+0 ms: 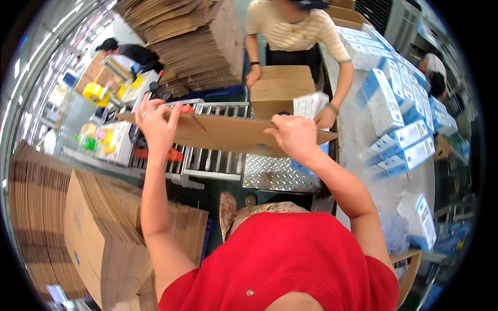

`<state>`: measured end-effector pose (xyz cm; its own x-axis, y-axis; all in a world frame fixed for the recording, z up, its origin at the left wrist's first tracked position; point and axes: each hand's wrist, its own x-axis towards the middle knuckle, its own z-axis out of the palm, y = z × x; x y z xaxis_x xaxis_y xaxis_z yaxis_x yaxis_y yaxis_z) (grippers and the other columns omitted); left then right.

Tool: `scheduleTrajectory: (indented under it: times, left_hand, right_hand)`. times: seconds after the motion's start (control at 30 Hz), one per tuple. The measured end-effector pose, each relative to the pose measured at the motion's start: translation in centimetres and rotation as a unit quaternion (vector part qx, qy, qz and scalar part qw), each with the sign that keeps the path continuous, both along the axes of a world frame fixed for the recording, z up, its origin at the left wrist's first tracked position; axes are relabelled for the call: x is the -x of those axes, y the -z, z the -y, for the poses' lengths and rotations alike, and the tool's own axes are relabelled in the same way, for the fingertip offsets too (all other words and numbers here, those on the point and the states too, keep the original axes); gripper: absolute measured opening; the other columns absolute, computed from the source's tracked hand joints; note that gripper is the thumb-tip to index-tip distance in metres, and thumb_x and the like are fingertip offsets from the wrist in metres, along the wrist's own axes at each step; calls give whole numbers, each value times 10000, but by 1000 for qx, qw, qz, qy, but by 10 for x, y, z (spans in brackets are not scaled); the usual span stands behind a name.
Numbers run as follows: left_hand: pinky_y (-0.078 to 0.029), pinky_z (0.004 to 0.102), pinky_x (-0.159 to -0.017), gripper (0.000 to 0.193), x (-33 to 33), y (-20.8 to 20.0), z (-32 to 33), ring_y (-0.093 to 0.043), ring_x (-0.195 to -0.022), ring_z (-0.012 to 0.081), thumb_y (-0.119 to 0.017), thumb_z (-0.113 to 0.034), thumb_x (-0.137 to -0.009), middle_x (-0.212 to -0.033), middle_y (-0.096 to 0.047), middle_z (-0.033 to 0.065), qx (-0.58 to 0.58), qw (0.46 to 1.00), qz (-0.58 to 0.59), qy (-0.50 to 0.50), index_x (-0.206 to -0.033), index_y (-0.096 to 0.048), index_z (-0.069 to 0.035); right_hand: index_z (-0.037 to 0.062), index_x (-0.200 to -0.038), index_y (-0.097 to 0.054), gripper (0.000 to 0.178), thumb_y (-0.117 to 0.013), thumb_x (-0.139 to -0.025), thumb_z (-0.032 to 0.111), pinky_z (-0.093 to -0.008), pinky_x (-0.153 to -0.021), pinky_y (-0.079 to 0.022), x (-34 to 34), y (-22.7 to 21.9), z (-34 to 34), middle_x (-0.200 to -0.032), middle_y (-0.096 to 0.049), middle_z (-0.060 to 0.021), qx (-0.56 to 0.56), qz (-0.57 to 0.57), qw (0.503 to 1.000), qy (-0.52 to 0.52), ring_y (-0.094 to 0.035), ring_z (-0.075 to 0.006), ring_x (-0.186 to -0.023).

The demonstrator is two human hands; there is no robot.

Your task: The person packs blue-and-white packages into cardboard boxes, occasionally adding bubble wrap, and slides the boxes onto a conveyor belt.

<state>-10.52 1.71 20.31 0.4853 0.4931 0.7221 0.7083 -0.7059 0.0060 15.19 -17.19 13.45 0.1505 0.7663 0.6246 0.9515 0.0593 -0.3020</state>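
A flattened cardboard box (pixel 223 133) is held up in front of me, its long edge running from left to right. My left hand (pixel 155 122) grips it near the left end, thumb on one side and some fingers raised. Toward the right end, my right hand (pixel 294 136) is closed over the top edge. Just beyond stands an open carton (pixel 281 85), with a co-worker's hand at its left side. A white box (pixel 310 106) is by the co-worker's other hand, partly hidden behind my cardboard.
A roller conveyor (pixel 212 161) and a metal tread plate (pixel 275 173) lie below the cardboard. Stacked flat cartons stand at the lower left (pixel 114 228) and far back (pixel 207 46). Blue and white boxes (pixel 384 98) cover the right table. Yellow tape rolls (pixel 96 94) sit at left.
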Motion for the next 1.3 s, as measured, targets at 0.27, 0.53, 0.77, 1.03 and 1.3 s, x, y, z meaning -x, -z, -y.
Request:
scheduleTrajectory:
  times: [0.27, 0.53, 0.77, 1.03, 1.3]
  left_hand:
    - [-371, 432, -1009, 679, -16, 161, -64, -490, -1141, 253, -787, -244, -756, -1284, -474, 163, 313, 798, 502, 114, -1247, -415, 41]
    - [-438, 309, -666, 801, -69, 194, -88, -571, -888, 168, -747, -118, -790, -1232, -522, 53, 592, 643, 481, 73, -1435, -273, -133]
    - [-394, 240, -413, 473, -39, 175, -73, -531, -619, 121, -554, 67, -744, -938, -569, 57, 572, 697, 423, 94, -1181, -425, -61]
    - [-464, 219, -485, 772, 18, 51, -69, -599, -697, 112, -542, 22, -733, -1267, -521, 150, 715, 641, -117, 252, -1444, -245, -11]
    - [-177, 426, -1149, 991, -44, 154, -21, -249, -1379, 360, -455, -686, -849, -1496, -144, 300, 505, 507, -655, 242, -1468, -122, 13]
  right_hand:
    - [73, -786, -606, 229, -634, -795, 299, -384, -627, -516, 12, 50, -14, -738, -660, -94, 194, 30, 979, 57, -674, -254, -719]
    - [6, -1194, -469, 710, -555, -817, 602, -456, -841, -484, -33, 26, -1, -1039, -616, -224, 414, -47, 908, 39, -608, -369, -1006]
    - [4, -1007, -625, 399, -434, -910, 340, -485, -845, -473, -86, 46, -64, -1030, -639, -215, 491, -7, 871, 33, -596, -392, -1006]
    - [-34, -1153, -514, 351, -518, -846, 135, -481, -794, -471, -108, 54, 19, -890, -617, -245, 343, -294, 875, 173, -597, -393, -887]
    - [128, -1453, -295, 654, -470, -914, 455, -516, -1144, -117, 37, 132, -105, -1516, -236, -144, 253, 113, 933, -228, -142, -359, -1416]
